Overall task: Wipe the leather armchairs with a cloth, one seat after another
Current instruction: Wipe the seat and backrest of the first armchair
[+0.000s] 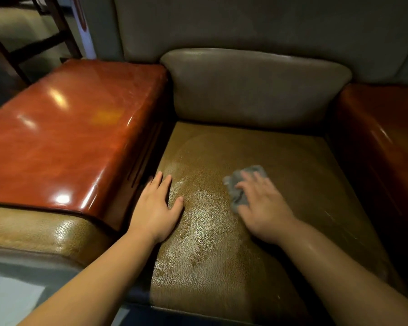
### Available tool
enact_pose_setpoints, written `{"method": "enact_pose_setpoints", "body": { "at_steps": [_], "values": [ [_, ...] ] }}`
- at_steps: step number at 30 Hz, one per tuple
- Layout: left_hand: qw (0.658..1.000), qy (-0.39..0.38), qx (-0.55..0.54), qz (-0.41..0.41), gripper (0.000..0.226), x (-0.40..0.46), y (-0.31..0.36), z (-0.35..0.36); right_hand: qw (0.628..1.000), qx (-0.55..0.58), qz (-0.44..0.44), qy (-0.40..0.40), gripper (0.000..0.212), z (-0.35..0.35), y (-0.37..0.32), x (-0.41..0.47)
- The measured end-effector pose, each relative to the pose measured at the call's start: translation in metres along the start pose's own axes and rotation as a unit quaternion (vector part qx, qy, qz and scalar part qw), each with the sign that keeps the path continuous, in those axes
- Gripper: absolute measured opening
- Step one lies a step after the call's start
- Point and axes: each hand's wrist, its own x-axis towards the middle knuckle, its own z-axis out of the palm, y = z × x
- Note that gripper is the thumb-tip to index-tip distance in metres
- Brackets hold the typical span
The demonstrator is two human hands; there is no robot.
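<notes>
Between glossy wooden armrests (64,137), we brace our flat left hand (157,208) on the seat cushion (222,255) while our right hand (262,205), fingers spread, presses the grey cloth (239,187) mid-seat, the far corners seemingly next

right hand (264,205) pressing cloth (243,187), seat cushion (292,184)

Lounge: leather armchair (245,208), wooden armrests (68,137)

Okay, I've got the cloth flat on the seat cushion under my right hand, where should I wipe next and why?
Probably sweep the grey cloth under your right hand rightward: the seat cushion shines damp in the middle, while its right side looks dull with pale scuffs. Keep the left hand braced flat.
</notes>
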Motion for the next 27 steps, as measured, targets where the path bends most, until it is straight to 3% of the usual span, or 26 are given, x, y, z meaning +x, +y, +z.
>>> {"method": "enact_pose_setpoints", "body": {
  "at_steps": [2,4,6,8,11,14,17,19,24,25,27],
  "values": [
    [1.0,-0.002,0.0,-0.001,0.075,0.0,0.0,0.0,0.993,-0.008,-0.109,-0.036,0.075,0.005,-0.032,-0.025],
    [1.0,-0.005,-0.002,0.0,0.075,0.0,0.0,-0.001,0.985,-0.023,-0.146,-0.086,0.076,0.001,-0.033,-0.03],
    [1.0,-0.006,-0.002,0.001,0.075,0.0,-0.001,-0.001,0.992,0.007,-0.107,-0.073,0.076,-0.007,-0.014,-0.008],
    [1.0,-0.004,0.003,0.002,0.076,-0.001,-0.001,-0.001,0.997,0.047,0.0,-0.054,0.074,-0.014,0.003,0.025],
    [1.0,-0.002,-0.003,0.002,0.074,-0.001,0.0,-0.002,0.997,-0.043,0.056,-0.035,0.07,-0.005,-0.019,0.044],
    [1.0,-0.017,-0.002,0.017,0.072,-0.012,0.003,-0.009,0.99,-0.079,-0.107,-0.056,0.084,0.007,-0.071,0.013],
    [0.999,-0.032,0.015,0.008,0.076,-0.059,-0.003,-0.018,0.97,-0.081,-0.208,-0.099,0.07,0.001,-0.077,0.0],
    [0.998,-0.024,0.051,0.017,0.079,-0.089,-0.008,-0.021,0.974,-0.092,-0.186,-0.091,0.071,-0.005,-0.061,0.031],
    [0.998,0.003,0.069,0.012,0.091,-0.099,-0.009,-0.021,0.996,-0.065,0.006,-0.058,0.069,-0.003,-0.064,0.113],
    [0.998,0.001,0.067,0.005,0.091,-0.098,-0.008,-0.02,0.995,-0.079,-0.002,-0.058,0.073,0.003,-0.077,0.113],
    [0.998,-0.01,0.064,0.001,0.087,-0.098,-0.009,-0.02,0.986,-0.107,-0.106,-0.068,0.076,0.013,-0.102,0.094]
  ]
}}
